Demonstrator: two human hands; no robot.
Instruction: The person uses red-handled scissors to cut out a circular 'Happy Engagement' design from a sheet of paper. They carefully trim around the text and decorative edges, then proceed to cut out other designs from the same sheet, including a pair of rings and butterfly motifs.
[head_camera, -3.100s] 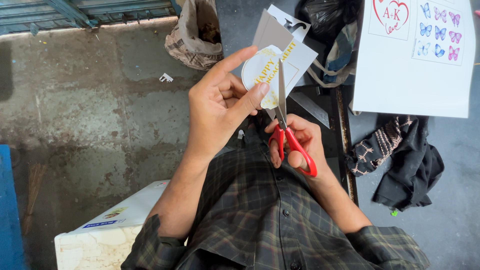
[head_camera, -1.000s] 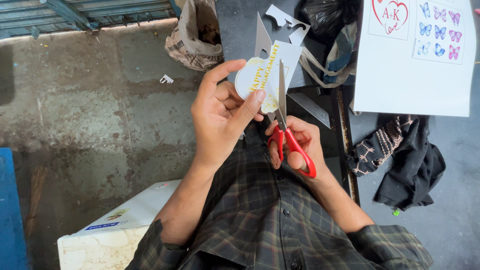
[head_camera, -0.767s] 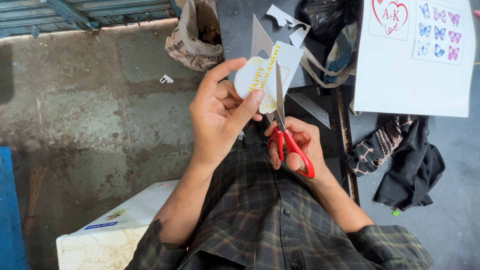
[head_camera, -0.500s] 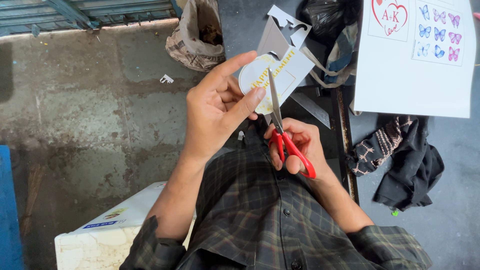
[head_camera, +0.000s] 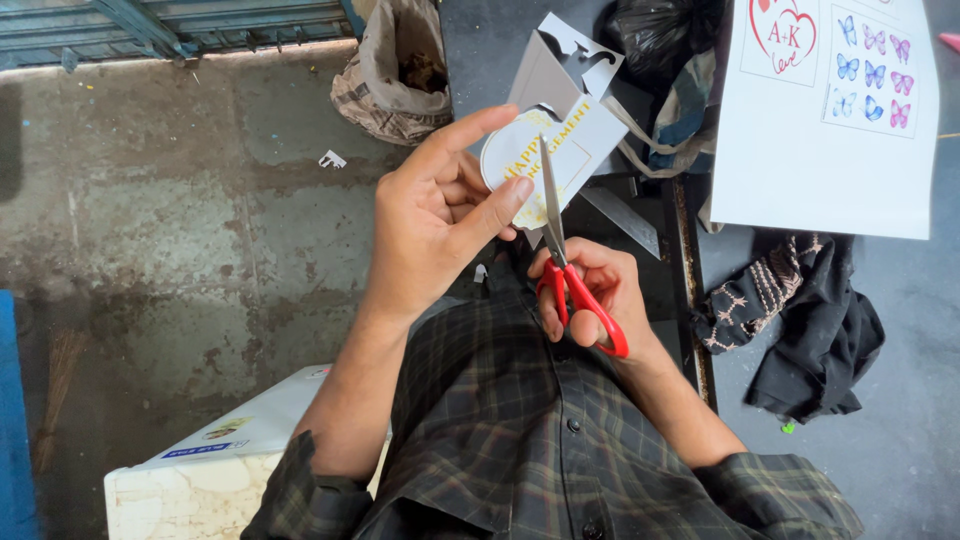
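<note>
Gripping the round card (head_camera: 520, 165) at chest height, the left hand (head_camera: 430, 225) kept its thumb near the blades; the right hand (head_camera: 590, 295), closed on the scissors (head_camera: 560, 260), risked nicking it

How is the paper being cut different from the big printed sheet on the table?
The paper being cut is small, gripped in the left hand, with gold lettering on a white round shape; the printed sheet is far larger and lies flat on the table, untouched. The cut paper has ragged, trimmed edges with scissors from the right hand across it; the sheet keeps straight edges and shows a red heart and butterflies. Both are white printed paper.
</note>
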